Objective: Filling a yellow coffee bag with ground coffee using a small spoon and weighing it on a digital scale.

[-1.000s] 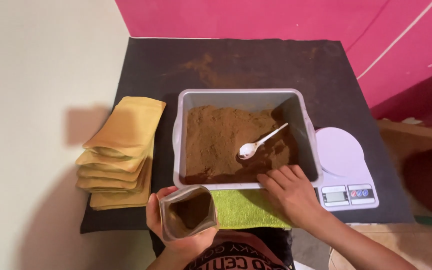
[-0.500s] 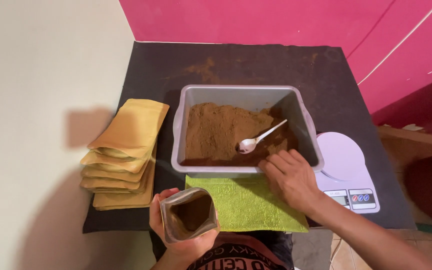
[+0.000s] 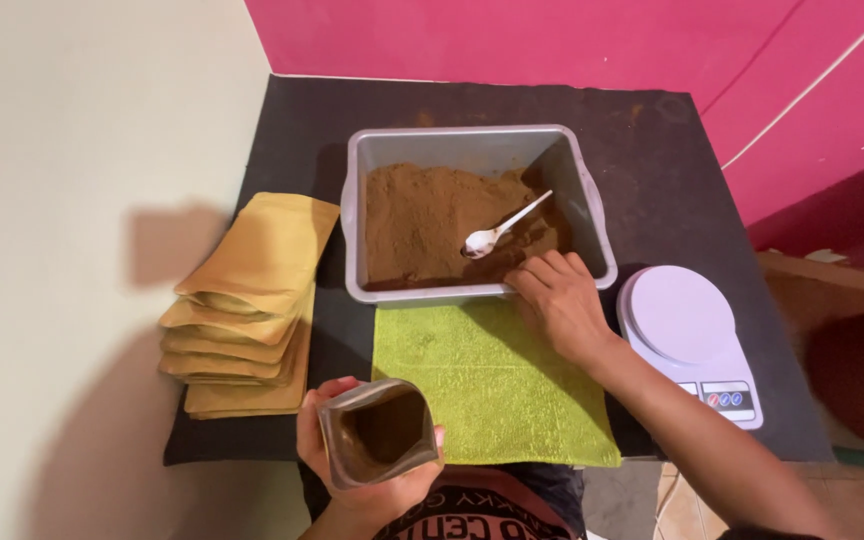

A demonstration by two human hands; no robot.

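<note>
My left hand (image 3: pixel 367 480) holds an open stand-up pouch (image 3: pixel 380 432) upright near the table's front edge, its mouth spread and brown powder inside. My right hand (image 3: pixel 557 300) rests on the front rim of a grey plastic tub (image 3: pixel 357 200), fingers apart, holding nothing. The tub holds a heap of brown powder (image 3: pixel 422 220) and a white spoon (image 3: pixel 502 228) that lies in it, bowl toward the front, a short way from my right fingertips. A green towel (image 3: pixel 482 385) lies on the black table between the tub and me.
A stack of yellow-brown pouches (image 3: pixel 252 300) sits at the table's left edge. A white kitchen scale (image 3: pixel 687 330) stands to the right of the tub. The black tabletop (image 3: pixel 652 160) meets a pink wall (image 3: pixel 552 40) behind; a cream floor lies to the left.
The tub has slid away from me, uncovering much more of the green towel. My right hand went with it along the front rim. The pouch in my left hand stayed put.
</note>
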